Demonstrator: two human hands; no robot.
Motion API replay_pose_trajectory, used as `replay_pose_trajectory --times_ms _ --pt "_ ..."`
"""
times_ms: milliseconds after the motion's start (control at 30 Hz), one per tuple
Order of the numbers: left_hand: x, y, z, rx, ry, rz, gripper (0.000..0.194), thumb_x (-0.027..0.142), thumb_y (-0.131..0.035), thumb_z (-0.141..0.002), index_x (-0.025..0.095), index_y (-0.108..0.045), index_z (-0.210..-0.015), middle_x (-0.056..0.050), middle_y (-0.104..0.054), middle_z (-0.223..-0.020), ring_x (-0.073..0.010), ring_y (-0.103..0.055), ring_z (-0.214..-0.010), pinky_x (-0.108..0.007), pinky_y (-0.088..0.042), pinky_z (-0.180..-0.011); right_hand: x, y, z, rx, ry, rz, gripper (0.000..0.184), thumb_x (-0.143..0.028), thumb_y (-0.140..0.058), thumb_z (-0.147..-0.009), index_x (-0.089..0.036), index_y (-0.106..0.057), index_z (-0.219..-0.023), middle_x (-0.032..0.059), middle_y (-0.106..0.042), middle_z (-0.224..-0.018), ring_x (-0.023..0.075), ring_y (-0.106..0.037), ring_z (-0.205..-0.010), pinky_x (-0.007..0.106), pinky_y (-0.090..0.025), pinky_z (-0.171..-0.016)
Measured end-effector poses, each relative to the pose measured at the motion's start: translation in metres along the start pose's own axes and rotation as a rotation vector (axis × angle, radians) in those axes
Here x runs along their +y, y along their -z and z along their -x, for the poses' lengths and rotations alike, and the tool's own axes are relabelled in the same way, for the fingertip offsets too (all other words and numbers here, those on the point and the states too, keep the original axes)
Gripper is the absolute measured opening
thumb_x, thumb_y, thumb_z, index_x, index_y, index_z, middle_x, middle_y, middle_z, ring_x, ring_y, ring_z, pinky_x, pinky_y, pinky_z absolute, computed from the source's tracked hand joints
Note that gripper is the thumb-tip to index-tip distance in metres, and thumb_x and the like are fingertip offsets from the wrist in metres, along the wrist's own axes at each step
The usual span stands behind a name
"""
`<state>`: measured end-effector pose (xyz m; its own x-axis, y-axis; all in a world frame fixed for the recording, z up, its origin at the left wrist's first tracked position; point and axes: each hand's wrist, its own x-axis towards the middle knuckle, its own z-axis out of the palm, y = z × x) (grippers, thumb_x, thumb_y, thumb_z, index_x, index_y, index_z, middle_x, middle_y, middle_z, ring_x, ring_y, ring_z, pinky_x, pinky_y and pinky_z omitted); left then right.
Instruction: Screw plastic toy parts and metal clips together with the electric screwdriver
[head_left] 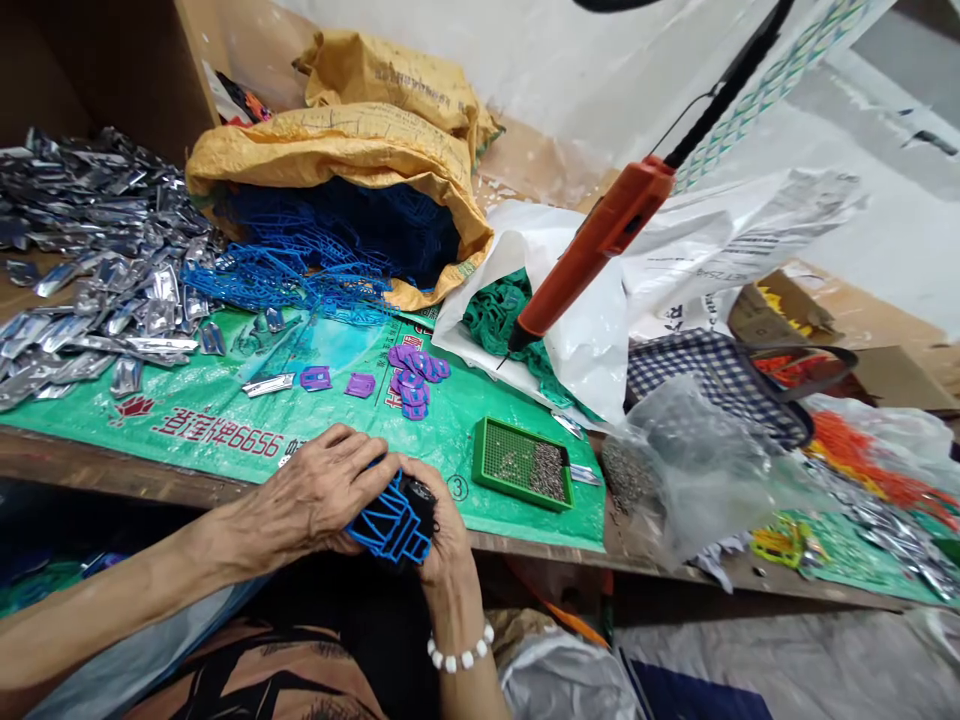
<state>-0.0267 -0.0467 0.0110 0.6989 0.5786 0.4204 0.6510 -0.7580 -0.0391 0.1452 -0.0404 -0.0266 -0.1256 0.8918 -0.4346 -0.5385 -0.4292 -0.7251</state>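
Blue openwork frame [391, 522], thin bars, against black part [423, 504]

Checked bag [679, 382] at right; cardboard box [752, 318] behind; orange strips [862, 455] heaped nearby.

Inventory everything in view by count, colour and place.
Sacks: two, yellow, back
Frame parts: many, blue, front sack's mouth
Silver pieces: many, silver, left, right
Open bag: one, white, centre
Bagged pieces: many, green, open bag
Driver: one, orange, centre
Printed sheet: one, green, bench
Flat pieces: several, purple, sheet
Tray: one, green, sheet's right
Metal bits: many, grey, tray
Checked bag: one, blue-white, right
Clear bags: some, transparent, right
Loose parts: many, orange, far right
Held piece: one, blue-black, both hands
Bracelet: one, white, right wrist
Hands: two, bare, front
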Motion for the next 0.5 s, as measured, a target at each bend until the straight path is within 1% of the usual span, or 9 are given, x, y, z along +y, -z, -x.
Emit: replay_pose_trajectory --times_ms 33,67,133,233,300,367,433,500 --pt "0.000 -0.002 0.001 -0.002 0.031 0.012 0.062 0.029 -0.072 -0.073 0.013 -0.047 -0.127 -0.014 -0.070 -0.107 -0.0310 -0.065 -0.091 -0.042 -0.044 -0.080 -0.002 -0.002 0.002 -0.011 -0.036 -0.015 0.028 -0.040 -0.088 -0.072 -0.018 -0.072 -0.080 0.0021 -0.075 -0.081 0.0220 -0.072 -0.083 0.041 -0.061 -0.084" --pt "0.001 -0.004 0.003 -0.001 0.064 0.029 0.061 0.028 -0.071 -0.072 0.013 -0.047 -0.126 -0.013 -0.069 -0.108 -0.0313 -0.065 -0.093 -0.042 -0.043 -0.081 -0.005 -0.004 0.005 -0.022 -0.065 -0.029 0.031 -0.043 -0.089 -0.068 -0.019 -0.074 -0.078 0.0023 -0.076 -0.080 0.0229 -0.073 -0.083 0.041 -0.061 -0.085" --pt "0.001 -0.006 0.004 -0.014 0.140 0.065 0.056 0.026 -0.070 -0.070 0.015 -0.048 -0.120 -0.013 -0.068 -0.108 -0.0321 -0.064 -0.095 -0.042 -0.042 -0.081 -0.013 -0.005 0.013 -0.041 -0.081 -0.049 0.037 -0.049 -0.089 -0.066 -0.019 -0.077 -0.082 0.0039 -0.079 -0.088 0.0236 -0.073 -0.090 0.038 -0.060 -0.087" --pt "0.001 -0.003 0.002 -0.134 0.312 0.108 0.039 0.020 -0.068 -0.071 0.018 -0.050 -0.106 -0.009 -0.066 -0.102 -0.0316 -0.063 -0.094 -0.041 -0.042 -0.081 -0.023 -0.004 0.024 -0.069 -0.004 -0.033 0.045 -0.055 -0.086 -0.070 -0.019 -0.080 -0.097 0.0056 -0.079 -0.107 0.0219 -0.071 -0.100 0.033 -0.057 -0.091" --pt "0.001 0.000 -0.003 -0.216 0.391 0.130 0.030 0.015 -0.064 -0.074 0.020 -0.049 -0.099 -0.006 -0.065 -0.097 -0.0292 -0.063 -0.090 -0.039 -0.042 -0.080 -0.027 -0.001 0.028 -0.073 0.061 0.040 0.048 -0.051 -0.087 -0.071 -0.020 -0.079 -0.107 0.0056 -0.078 -0.110 0.0204 -0.071 -0.100 0.032 -0.056 -0.091" --pt "0.001 0.002 -0.008 -0.250 0.410 0.149 0.026 0.012 -0.062 -0.075 0.021 -0.049 -0.095 -0.003 -0.064 -0.093 -0.0267 -0.063 -0.086 -0.037 -0.042 -0.079 -0.028 0.001 0.026 -0.052 0.099 0.122 0.051 -0.043 -0.091 -0.067 -0.020 -0.077 -0.111 0.0055 -0.079 -0.107 0.0196 -0.071 -0.096 0.032 -0.055 -0.091" --pt "0.000 -0.001 -0.012 -0.261 0.408 0.160 0.025 0.012 -0.064 -0.074 0.021 -0.049 -0.092 -0.002 -0.063 -0.090 -0.0258 -0.063 -0.084 -0.036 -0.043 -0.077 -0.027 0.003 0.021 -0.007 0.121 0.165 0.052 -0.037 -0.095 -0.062 -0.017 -0.078 -0.106 0.0048 -0.079 -0.098 0.0183 -0.071 -0.090 0.031 -0.055 -0.089" --pt "-0.001 -0.005 -0.015 -0.266 0.411 0.164 0.027 0.016 -0.069 -0.074 0.020 -0.051 -0.093 -0.003 -0.064 -0.091 -0.0271 -0.063 -0.085 -0.037 -0.045 -0.078 -0.026 0.006 0.015 0.030 0.140 0.187 0.051 -0.037 -0.096 -0.059 -0.015 -0.078 -0.102 0.0036 -0.078 -0.090 0.0159 -0.070 -0.082 0.028 -0.055 -0.083"
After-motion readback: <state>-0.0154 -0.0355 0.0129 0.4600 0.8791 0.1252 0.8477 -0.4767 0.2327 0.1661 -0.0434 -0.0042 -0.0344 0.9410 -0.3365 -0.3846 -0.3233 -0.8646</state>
